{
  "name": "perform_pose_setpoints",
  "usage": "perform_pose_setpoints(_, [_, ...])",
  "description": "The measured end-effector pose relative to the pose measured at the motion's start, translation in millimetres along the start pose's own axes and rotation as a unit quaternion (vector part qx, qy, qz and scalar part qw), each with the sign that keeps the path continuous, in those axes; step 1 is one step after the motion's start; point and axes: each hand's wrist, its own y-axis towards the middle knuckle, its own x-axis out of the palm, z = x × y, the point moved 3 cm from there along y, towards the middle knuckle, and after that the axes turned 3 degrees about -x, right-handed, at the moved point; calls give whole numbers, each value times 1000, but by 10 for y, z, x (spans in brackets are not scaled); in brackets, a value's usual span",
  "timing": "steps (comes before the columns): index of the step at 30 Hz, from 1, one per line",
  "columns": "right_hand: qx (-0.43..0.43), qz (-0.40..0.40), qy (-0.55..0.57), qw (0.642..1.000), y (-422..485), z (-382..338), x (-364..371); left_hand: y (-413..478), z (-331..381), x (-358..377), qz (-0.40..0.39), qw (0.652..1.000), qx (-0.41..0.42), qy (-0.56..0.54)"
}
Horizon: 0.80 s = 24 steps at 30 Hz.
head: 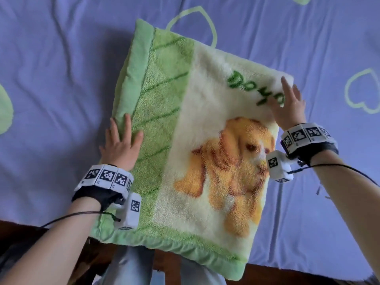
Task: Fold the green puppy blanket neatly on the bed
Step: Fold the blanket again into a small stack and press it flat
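Lying flat between and under both hands: fluffy green-and-cream folded blanket with a golden puppy print, near corner overhanging the purple heart-patterned bed sheet. Pressing on its green left border, left hand, fingers spread, gripping nothing. Farther off, resting on the cream right corner, right hand, likewise splayed flat.

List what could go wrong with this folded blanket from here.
1. The blanket's near corner hangs past the bed edge, so it might slide off when released.
2. The left hand and right hand lie flat on opposite edges; uneven pressing could skew the layers.
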Motion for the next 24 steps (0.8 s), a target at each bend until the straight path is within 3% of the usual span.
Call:
perform_pose_setpoints(5, [40, -51, 43, 997, 300, 166, 17, 137, -51, 102, 15, 998, -35, 42])
perform_pose_setpoints(7, [65, -20, 51, 996, 446, 232, -2, 159, -22, 108, 28, 998, -48, 37])
perform_pose_setpoints(10, [32, 57, 44, 997, 717, 269, -88, 188, -1, 107, 27, 997, -70, 22])
perform_pose_setpoints(13, [32, 86, 56, 994, 938, 295, -104, 213, -5, 112, 26, 997, -73, 23])
perform_pose_setpoints(18, [129, 58, 59, 988, 947, 262, 135, 271, -18, 162, 43, 996, -78, 28])
perform_pose_setpoints(21, [109, 43, 107, 987, 614, 219, 224, 289, -41, 198, 66, 995, -66, 19])
perform_pose_setpoints(24, [107, -20, 149, 983, -29, 283, 348, 321, -99, 224, 61, 996, -59, 19])
